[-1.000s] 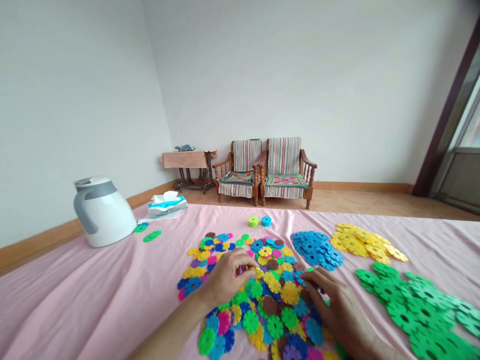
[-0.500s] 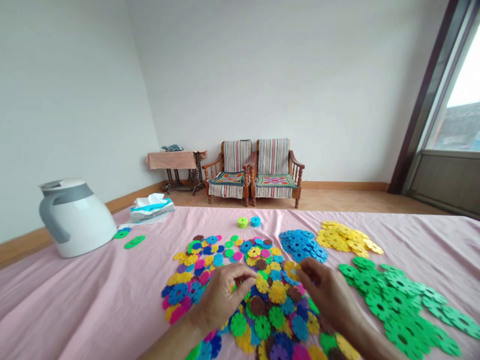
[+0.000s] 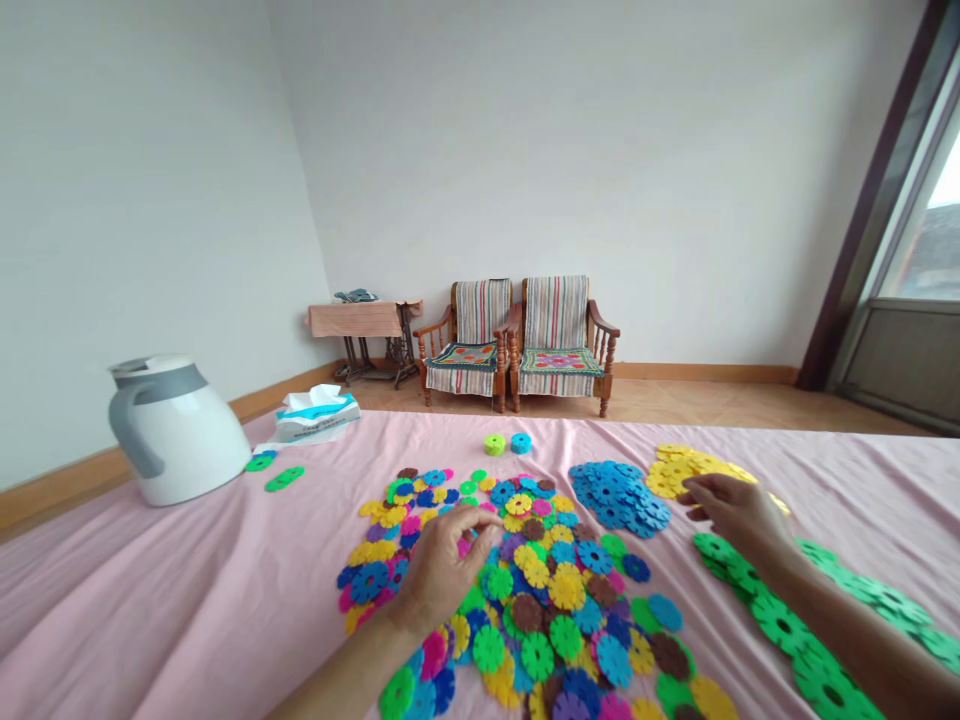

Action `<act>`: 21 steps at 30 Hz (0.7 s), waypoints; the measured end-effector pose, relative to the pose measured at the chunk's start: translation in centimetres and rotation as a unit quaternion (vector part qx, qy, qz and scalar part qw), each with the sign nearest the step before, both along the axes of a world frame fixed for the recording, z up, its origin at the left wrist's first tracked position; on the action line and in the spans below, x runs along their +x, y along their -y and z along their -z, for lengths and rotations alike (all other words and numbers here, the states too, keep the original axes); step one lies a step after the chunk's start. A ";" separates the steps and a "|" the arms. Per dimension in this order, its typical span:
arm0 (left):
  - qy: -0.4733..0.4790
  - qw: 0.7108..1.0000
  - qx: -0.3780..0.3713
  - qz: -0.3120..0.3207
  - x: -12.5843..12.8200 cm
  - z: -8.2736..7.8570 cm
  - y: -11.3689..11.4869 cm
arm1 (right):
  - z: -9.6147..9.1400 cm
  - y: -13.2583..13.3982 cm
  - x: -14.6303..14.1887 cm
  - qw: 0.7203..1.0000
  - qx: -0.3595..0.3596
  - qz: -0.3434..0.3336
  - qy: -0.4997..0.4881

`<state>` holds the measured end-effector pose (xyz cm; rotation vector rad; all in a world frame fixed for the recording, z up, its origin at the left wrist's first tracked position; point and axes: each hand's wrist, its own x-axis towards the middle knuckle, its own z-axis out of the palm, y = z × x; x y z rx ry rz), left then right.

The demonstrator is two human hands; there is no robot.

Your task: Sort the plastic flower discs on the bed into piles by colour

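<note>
A heap of mixed coloured plastic flower discs [image 3: 540, 590] lies on the pink cloth [image 3: 187, 590]. My left hand [image 3: 442, 565] rests on the heap's left part, fingers curled and pinching among the discs; what it grips is hidden. My right hand [image 3: 739, 510] hovers over the near edge of the yellow disc pile [image 3: 675, 465], fingers bent together; whether they hold a disc I cannot make out. A blue disc pile [image 3: 619, 495] lies between the heap and the yellow pile. A green disc pile [image 3: 810, 620] stretches along the right, under my right forearm.
A white kettle [image 3: 176, 430] stands at the left, with a tissue pack [image 3: 315, 412] behind it and a few green discs [image 3: 283, 478] nearby. Two small stacked pieces, green and blue [image 3: 506, 443], sit behind the heap. Two wooden chairs [image 3: 525, 345] stand by the far wall.
My right hand left the mixed heap and moved right and away to the yellow pile. My left hand stayed on the heap. The view shifted slightly.
</note>
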<state>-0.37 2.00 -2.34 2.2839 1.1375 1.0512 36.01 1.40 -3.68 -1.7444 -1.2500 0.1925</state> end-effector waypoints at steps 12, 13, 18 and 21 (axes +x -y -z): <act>-0.252 0.963 0.049 0.080 -0.7 -0.2 0.4 | 0.6 4.9 -12.1 0.969 -0.018 -0.224 0.106; -0.251 0.965 0.056 0.047 -1.0 -0.2 0.0 | 1.1 4.9 -12.1 0.967 -0.008 -0.224 0.119; -0.245 0.967 0.063 0.020 -1.1 -0.2 -0.2 | 2.3 5.2 -12.3 0.953 0.014 -0.227 0.200; -0.268 0.955 0.044 0.120 -0.6 -0.6 0.8 | 2.4 5.8 -13.2 0.942 -0.004 -0.241 0.233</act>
